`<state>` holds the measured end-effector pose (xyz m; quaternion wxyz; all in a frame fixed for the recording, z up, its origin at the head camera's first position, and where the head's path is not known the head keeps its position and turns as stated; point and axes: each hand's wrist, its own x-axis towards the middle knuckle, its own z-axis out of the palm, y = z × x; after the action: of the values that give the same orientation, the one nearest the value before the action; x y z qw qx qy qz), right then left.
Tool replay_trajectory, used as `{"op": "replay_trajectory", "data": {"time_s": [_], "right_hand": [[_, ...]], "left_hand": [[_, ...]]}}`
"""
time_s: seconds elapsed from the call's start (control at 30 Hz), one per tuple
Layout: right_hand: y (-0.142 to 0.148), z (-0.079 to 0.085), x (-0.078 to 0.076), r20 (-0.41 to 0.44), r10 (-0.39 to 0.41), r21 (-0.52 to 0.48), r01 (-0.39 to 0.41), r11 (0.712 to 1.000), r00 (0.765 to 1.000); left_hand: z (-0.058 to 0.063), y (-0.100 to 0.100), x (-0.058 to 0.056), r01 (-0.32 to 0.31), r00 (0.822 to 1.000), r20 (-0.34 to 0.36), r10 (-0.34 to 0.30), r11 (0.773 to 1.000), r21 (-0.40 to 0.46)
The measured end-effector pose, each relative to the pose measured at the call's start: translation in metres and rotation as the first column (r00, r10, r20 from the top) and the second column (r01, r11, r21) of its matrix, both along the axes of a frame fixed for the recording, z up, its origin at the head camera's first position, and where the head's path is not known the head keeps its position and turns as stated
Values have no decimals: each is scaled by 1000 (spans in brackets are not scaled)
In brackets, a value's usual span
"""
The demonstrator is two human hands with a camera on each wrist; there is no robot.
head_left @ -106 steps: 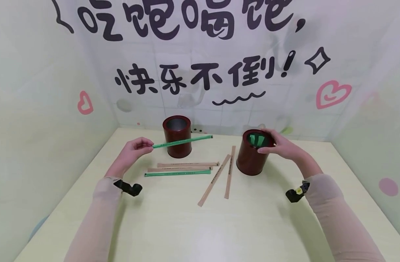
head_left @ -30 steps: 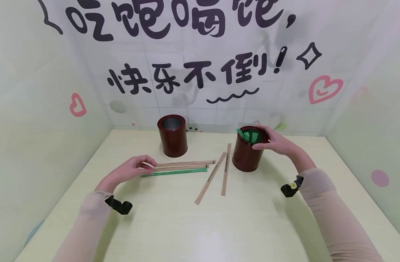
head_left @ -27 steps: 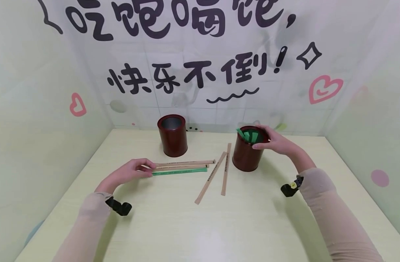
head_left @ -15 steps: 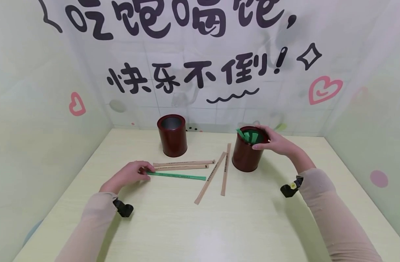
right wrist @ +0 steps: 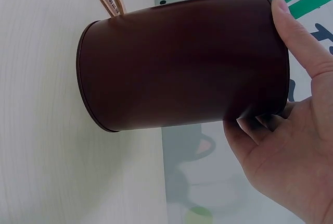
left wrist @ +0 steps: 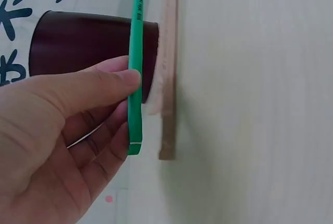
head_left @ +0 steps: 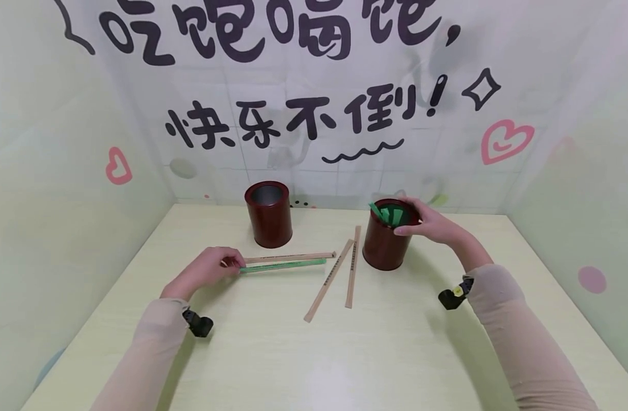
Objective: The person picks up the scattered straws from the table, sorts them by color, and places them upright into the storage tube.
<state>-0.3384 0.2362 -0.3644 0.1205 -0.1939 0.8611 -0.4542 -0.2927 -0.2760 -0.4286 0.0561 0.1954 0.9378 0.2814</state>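
My left hand (head_left: 211,268) pinches the near end of a slim green wrapped stick (left wrist: 136,41) between thumb and fingers. In the head view the green stick (head_left: 288,265) points right, seemingly just above the table, overlapping the tan sticks. A tan wrapped stick (head_left: 293,257) lies behind it; a second is mostly hidden there. My right hand (head_left: 434,224) grips the dark red canister (head_left: 386,245) at its rim, thumb on one side and fingers on the other. Several green sticks (head_left: 391,215) stand in that canister, one leaning out over its rim.
Another dark red canister (head_left: 270,217) stands upright at back left, with no stick visible in it. Two tan sticks (head_left: 328,281) lie slanted on the table (head_left: 314,365) between the canisters. A printed backdrop (head_left: 314,154) closes off the back and sides.
The green stick held earlier has left my left hand, and one now leans from the right canister. My left hand has picked up the green stick from the table. My right hand stays put.
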Motion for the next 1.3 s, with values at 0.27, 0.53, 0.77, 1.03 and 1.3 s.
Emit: {"op": "replay_trajectory", "data": {"time_s": [0.27,0.53,0.77,1.03,1.3], "right_hand": [[1,1,2,-1,6,13,-6,1000,1000],[1,-6,5,4,8,-23,-8,1000,1000],[3,-3,2,-1,7,-8,-7,1000,1000],[4,-3,0,1,14,-17,-14,1000,1000],[5,-3,-2,3,21,-24,-21,999,1000]], "left_hand": [[24,16,-5,55,996,-73,-46,990,131],[45,48,-11,50,998,-60,-34,956,289],[57,75,-25,52,998,-55,-30,887,459],[74,116,-38,94,994,-98,-49,835,543],[86,158,-50,130,989,-132,-66,817,562]]}}
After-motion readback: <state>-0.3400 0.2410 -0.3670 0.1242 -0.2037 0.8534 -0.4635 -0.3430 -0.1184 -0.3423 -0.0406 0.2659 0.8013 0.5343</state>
